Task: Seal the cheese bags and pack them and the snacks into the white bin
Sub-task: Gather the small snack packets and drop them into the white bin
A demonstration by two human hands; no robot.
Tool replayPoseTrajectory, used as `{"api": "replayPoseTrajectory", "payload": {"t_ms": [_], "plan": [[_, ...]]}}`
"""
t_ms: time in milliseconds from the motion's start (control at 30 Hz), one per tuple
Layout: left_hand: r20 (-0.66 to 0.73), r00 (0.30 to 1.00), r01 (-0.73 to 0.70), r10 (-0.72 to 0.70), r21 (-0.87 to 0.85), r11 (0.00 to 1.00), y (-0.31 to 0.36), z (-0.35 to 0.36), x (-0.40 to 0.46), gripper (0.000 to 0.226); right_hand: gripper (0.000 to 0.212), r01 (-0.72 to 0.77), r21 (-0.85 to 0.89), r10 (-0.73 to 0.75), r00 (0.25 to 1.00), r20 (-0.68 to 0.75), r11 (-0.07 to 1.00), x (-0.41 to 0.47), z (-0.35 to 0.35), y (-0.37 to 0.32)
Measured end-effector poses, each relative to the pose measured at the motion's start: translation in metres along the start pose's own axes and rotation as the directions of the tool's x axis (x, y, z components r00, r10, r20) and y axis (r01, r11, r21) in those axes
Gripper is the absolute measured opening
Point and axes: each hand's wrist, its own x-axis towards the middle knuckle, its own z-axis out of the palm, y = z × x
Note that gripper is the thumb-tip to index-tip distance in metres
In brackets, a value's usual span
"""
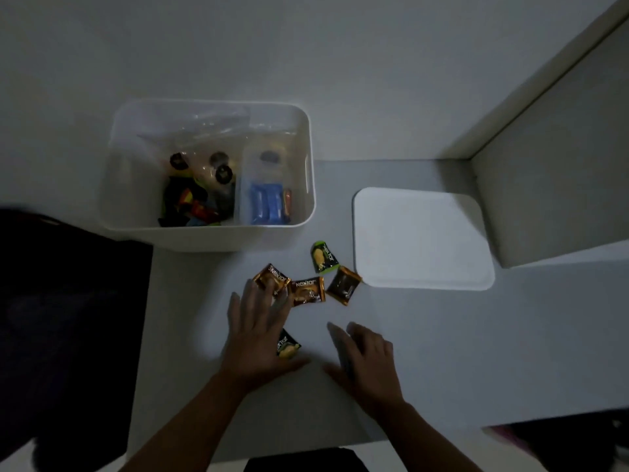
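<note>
Tabletop spreads pale and dim under both our hands, and beyond our left fingertips stands the white bin, well apart from them, already holding clear bags with dark, colourful pieces and a blue packet. Beyond our right hand and off to its right lies the white lid, flat on the table. Our left hand rests flat with fingers spread and straight, gripping nothing; its fingertips lie over the near edge of an orange snack packet, and a green-and-yellow packet peeks out beside its thumb. Our right hand is likewise relaxed and holds nothing. Ahead between the two hands lie another orange packet, a darker orange one and a green one.
</note>
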Motion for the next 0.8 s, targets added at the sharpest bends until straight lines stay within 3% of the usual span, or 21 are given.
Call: {"api": "replayPoseTrajectory", "payload": {"t_ms": [167, 300, 367, 433, 500, 567, 700, 800], "plan": [[-0.141, 0.986, -0.084, 0.086, 0.014, 0.996, 0.002, 0.011, 0.038, 0.104, 0.02, 0.199, 0.056, -0.175, 0.943, -0.283, 0.979, 0.043, 0.004, -0.001], [-0.173, 0.977, -0.121, 0.125, 0.032, 0.992, 0.004, 0.013, 0.053, 0.081, 0.017, 0.071, 0.401, 0.055, 0.954, -0.294, 0.914, 0.064, -0.027, -0.002], [-0.21, 0.97, -0.115, 0.12, 0.032, 0.993, 0.003, 0.015, 0.055, 0.066, 0.025, -0.021, 0.461, 0.157, 0.953, -0.259, 0.887, 0.081, -0.037, 0.0], [-0.236, 0.966, -0.102, 0.108, 0.039, 0.994, 0.002, 0.016, 0.055, 0.057, 0.055, -0.159, 0.388, 0.238, 0.957, -0.165, 0.908, 0.098, -0.043, 0.0], [-0.255, 0.963, -0.082, 0.089, 0.037, 0.996, 0.002, 0.016, 0.054, 0.057, 0.063, -0.247, 0.246, 0.274, 0.958, -0.083, 0.937, 0.11, -0.043, -0.005], [-0.275, 0.959, -0.059, 0.065, 0.031, 0.998, 0.001, 0.016, 0.054, 0.056, 0.052, -0.211, 0.161, 0.228, 0.969, -0.096, 0.964, 0.113, -0.039, -0.01], [-0.353, 0.935, -0.035, 0.034, 0.004, 0.999, 0.002, 0.018, 0.055, 0.037, 0.03, -0.142, 0.162, 0.163, 0.978, -0.129, 0.977, 0.108, -0.028, -0.013], [-0.325, 0.945, -0.034, 0.033, 0.0, 0.999, 0.0, 0.022, 0.056, 0.027, 0.01, -0.128, 0.182, 0.149, 0.984, -0.103, 0.975, 0.108, -0.032, -0.012]]}}
